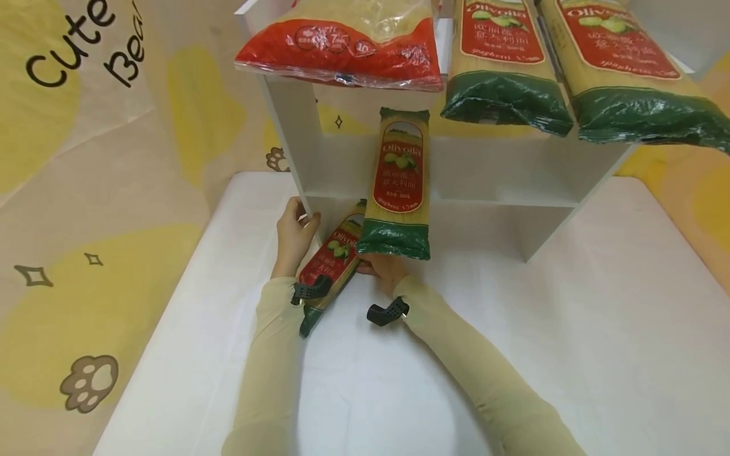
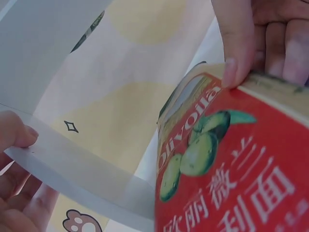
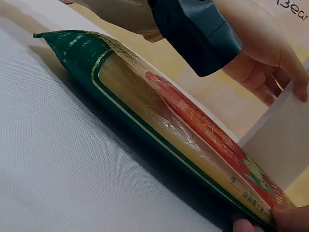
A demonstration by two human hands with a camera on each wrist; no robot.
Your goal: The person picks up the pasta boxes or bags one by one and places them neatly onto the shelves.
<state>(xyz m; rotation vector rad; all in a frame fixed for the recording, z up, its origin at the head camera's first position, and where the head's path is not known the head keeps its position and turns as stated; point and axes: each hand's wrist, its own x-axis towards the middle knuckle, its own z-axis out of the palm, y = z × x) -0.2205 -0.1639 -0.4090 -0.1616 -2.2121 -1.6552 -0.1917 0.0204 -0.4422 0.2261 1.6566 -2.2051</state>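
Note:
My left hand (image 1: 292,239) grips the front edge of the white shelf's left side panel (image 2: 82,169), with the thumb on one face and the fingers behind. Beside it, a spaghetti packet (image 1: 336,253) with a red label and green ends leans at a slant in the lower compartment, its near end sticking out over the white cloth. My right hand (image 1: 389,268) pinches this packet's right edge; in the left wrist view the thumb lies on the label side. Another spaghetti packet (image 1: 400,177) rests on the middle shelf and overhangs the front, partly covering my right hand in the head view.
On the top shelf, a red-edged pasta bag (image 1: 342,50) and two more spaghetti packets (image 1: 507,57) jut over the front. The shelf unit (image 1: 502,177) stands on a white-covered table (image 1: 599,329). A patterned yellow-beige cloth (image 1: 131,209) hangs behind and at the left.

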